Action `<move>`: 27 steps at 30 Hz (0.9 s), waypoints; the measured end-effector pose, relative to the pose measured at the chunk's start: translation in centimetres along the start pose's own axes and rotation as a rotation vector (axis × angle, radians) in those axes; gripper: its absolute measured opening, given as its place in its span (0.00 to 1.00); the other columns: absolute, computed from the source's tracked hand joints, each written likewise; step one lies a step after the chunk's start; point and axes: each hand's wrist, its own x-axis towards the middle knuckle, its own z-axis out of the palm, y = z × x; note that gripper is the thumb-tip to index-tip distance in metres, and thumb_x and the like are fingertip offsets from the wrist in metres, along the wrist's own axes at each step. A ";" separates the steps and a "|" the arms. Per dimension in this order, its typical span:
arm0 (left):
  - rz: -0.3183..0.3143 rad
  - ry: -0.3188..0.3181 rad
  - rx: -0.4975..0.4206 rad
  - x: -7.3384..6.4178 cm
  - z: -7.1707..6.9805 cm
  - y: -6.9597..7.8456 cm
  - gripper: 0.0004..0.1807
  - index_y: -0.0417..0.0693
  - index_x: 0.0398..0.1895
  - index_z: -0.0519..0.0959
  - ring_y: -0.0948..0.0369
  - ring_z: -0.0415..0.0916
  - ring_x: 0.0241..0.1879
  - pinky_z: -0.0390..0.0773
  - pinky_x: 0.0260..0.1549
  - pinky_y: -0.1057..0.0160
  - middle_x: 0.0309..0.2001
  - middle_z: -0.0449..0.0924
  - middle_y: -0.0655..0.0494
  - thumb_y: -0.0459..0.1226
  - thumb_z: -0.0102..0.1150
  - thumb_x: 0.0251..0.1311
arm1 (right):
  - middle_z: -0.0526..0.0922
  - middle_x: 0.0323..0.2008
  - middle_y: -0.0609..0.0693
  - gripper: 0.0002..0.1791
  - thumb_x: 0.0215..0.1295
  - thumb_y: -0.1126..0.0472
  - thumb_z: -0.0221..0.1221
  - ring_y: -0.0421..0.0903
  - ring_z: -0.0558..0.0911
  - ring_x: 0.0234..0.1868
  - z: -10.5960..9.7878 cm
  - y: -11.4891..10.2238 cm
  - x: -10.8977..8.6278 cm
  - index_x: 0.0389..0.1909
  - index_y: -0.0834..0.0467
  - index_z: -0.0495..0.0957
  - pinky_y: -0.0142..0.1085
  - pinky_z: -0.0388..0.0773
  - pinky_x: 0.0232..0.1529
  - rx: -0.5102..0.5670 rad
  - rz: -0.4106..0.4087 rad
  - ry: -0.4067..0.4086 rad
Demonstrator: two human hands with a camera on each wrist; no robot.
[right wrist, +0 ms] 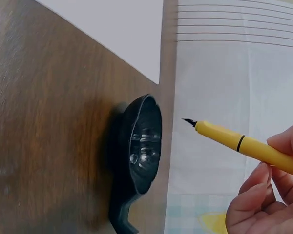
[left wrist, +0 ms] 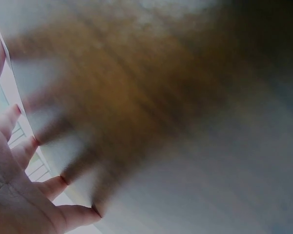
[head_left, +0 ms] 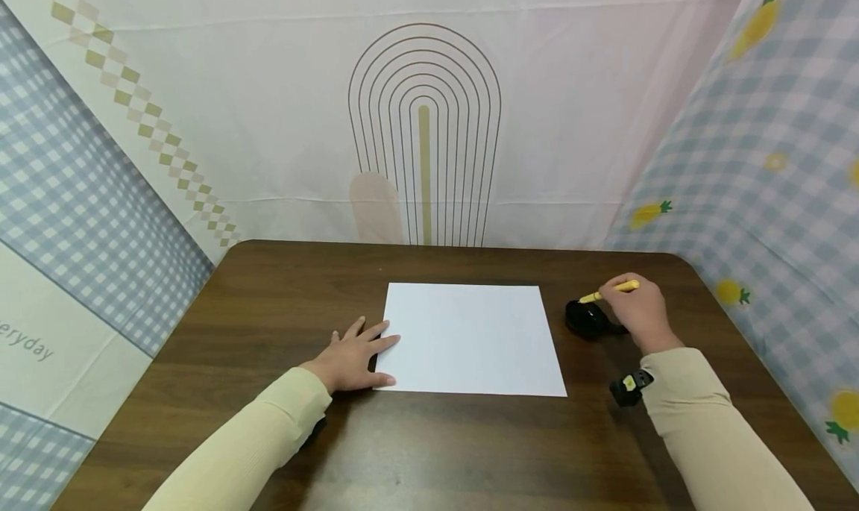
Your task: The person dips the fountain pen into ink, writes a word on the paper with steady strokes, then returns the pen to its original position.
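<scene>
Pen point(right wrist: 219, 135) pinched in R hand point(head_left: 640, 309), nib clear of the black dish point(head_left: 585, 321), nr the tabletop's point(head_left: 470, 451) right edge! Long axis slants: nib left, tail twd far R corner. Blank sheet point(head_left: 470, 339) lies mid-tabletop, left of that hand (ink on nib? can't tell). L hand point(head_left: 352, 358), fingers splayed, rests on the sheet's left edge.

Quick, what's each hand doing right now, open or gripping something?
Left hand: open, fingers spread, at the left edge of the white paper.
Right hand: closed, holding the yellow pen near the black dish.
</scene>
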 end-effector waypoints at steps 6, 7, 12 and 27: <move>0.002 0.002 0.006 0.0 0.0 -0.1 0.40 0.60 0.72 0.63 0.38 0.38 0.74 0.46 0.58 0.24 0.76 0.51 0.53 0.59 0.62 0.57 | 0.73 0.40 0.55 0.20 0.68 0.53 0.52 0.43 0.71 0.30 0.3 -0.4 -0.3 0.50 0.66 0.74 0.33 0.72 0.29 0.085 0.049 -0.031; 0.002 0.002 0.005 0.0 0.0 -0.1 0.40 0.61 0.72 0.64 0.38 0.38 0.74 0.46 0.58 0.24 0.76 0.51 0.54 0.59 0.62 0.57 | 0.73 0.39 0.54 0.20 0.68 0.53 0.53 0.42 0.71 0.29 0.3 -0.5 -0.3 0.50 0.66 0.74 0.34 0.73 0.28 0.104 0.061 -0.036; 0.004 0.000 0.012 0.0 0.1 -0.2 0.41 0.61 0.72 0.63 0.38 0.38 0.74 0.46 0.58 0.24 0.76 0.50 0.54 0.59 0.61 0.56 | 0.75 0.37 0.52 0.20 0.68 0.52 0.53 0.41 0.73 0.29 0.9 -1.0 -0.5 0.51 0.64 0.73 0.33 0.74 0.30 0.156 0.106 -0.047; 0.013 -0.001 0.030 0.1 0.1 -0.2 0.41 0.59 0.72 0.64 0.37 0.39 0.74 0.48 0.57 0.23 0.76 0.51 0.53 0.60 0.61 0.56 | 0.76 0.38 0.52 0.18 0.69 0.51 0.56 0.43 0.75 0.37 1.8 -1.9 -0.8 0.48 0.62 0.75 0.30 0.76 0.36 0.259 0.059 -0.072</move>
